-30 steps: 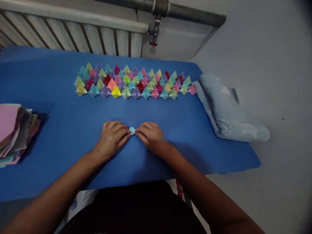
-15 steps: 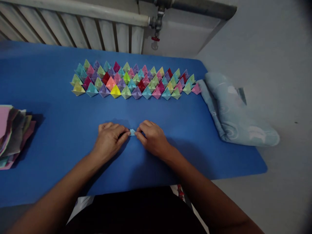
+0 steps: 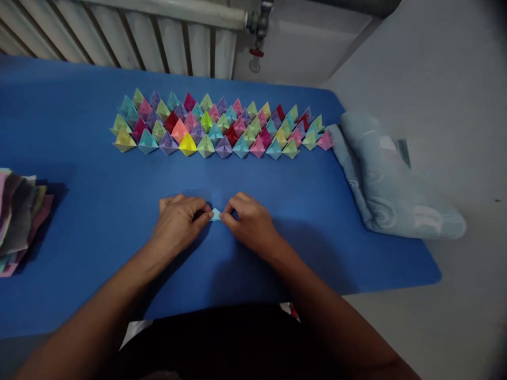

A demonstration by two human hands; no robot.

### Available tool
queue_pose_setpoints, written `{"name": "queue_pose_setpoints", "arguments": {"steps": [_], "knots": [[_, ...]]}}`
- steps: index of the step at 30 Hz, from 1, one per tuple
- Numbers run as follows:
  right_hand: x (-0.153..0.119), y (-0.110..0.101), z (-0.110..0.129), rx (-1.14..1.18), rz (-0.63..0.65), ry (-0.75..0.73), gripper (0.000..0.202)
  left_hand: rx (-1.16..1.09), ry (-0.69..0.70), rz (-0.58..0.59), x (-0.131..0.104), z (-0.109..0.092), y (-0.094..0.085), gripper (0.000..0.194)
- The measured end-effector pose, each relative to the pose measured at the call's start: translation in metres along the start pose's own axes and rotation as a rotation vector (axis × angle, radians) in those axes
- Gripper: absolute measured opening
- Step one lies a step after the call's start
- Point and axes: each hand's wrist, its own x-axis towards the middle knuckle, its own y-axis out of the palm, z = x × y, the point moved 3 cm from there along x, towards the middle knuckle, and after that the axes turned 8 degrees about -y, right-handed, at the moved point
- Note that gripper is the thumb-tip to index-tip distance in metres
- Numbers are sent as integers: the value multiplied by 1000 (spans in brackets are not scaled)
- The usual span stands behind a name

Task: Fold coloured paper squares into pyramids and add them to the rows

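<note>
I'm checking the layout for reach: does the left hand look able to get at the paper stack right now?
Probably yes: only blue tabletop shows between the left hand and the paper stack, though its fingers would likely have to release the light blue paper first.

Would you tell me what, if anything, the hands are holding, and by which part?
The left hand and right hand pinch a small light-blue folded paper by its left and right ends.

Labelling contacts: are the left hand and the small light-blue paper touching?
Touching. The head view shows the left hand's thumb and finger at the left end of the small light-blue paper, no gap between.
</note>
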Motion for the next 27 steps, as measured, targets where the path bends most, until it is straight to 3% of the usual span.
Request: {"name": "queue_pose_setpoints", "arguments": {"steps": [4,9,13,21,27], "knots": [[1,0,-1,43,9,9,15,15,64,-78,-4,-2,3,11],[4,-1,-2,79,66,30,15,158,370,-214,-23,-10,6,25],[7,-3,-3,96,109,37,14,236,506,-258,-36,-7,6,30],[17,-5,-1,107,228,83,14,237,572,-315,-40,-2,7,27],[20,-7,3,43,248,49,12,264,578,-308,-38,-6,6,28]]}}
